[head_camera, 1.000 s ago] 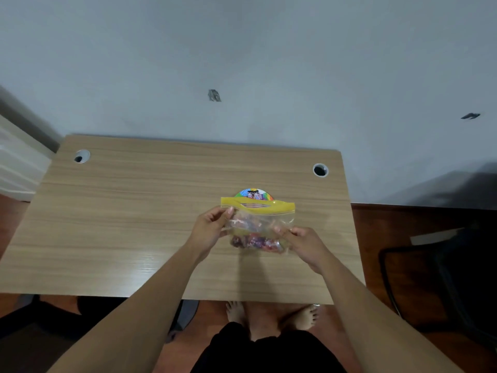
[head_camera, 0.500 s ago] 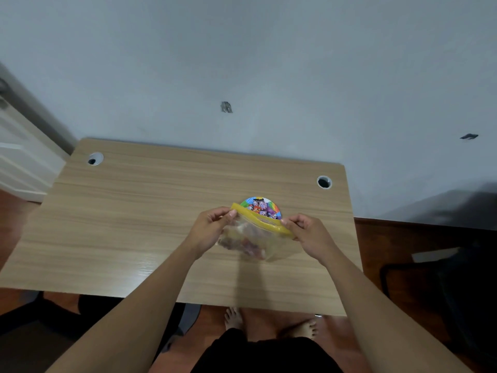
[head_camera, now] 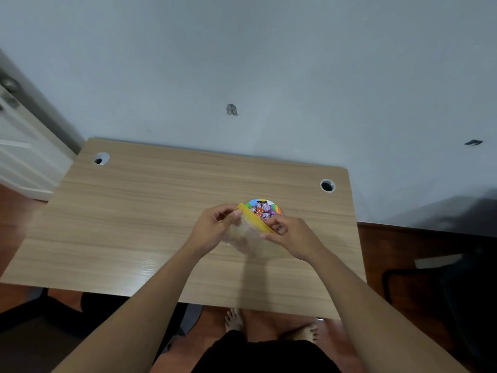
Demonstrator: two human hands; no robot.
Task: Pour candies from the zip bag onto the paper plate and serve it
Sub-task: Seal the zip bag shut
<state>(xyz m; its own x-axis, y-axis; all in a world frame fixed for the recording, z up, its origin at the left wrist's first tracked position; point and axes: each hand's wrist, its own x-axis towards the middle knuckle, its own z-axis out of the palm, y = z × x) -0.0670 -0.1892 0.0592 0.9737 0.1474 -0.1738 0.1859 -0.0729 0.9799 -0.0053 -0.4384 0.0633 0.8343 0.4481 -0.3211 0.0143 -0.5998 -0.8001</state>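
A clear zip bag [head_camera: 246, 235] with a yellow zip strip hangs over the wooden table [head_camera: 139, 216], tilted so its mouth points away from me. My left hand [head_camera: 212, 228] pinches the strip's left end and my right hand [head_camera: 291, 235] pinches its right end. Just beyond the bag lies a small round paper plate [head_camera: 274, 208] with a colourful print, and several wrapped candies [head_camera: 261, 211] lie on it. The bag's lower part looks pale and blurred; I cannot tell what is left inside.
Two round cable holes sit near the table's back corners, one at the left [head_camera: 101, 158] and one at the right [head_camera: 327, 185]. A grey wall rises right behind the table. A dark chair [head_camera: 443, 286] stands to the right, and my bare feet show below the front edge.
The bag went from hanging upright with candies inside to tilted mouth-forward over the plate. My right hand moved from the bag's bottom up to the zip strip. Candies now lie on the plate.
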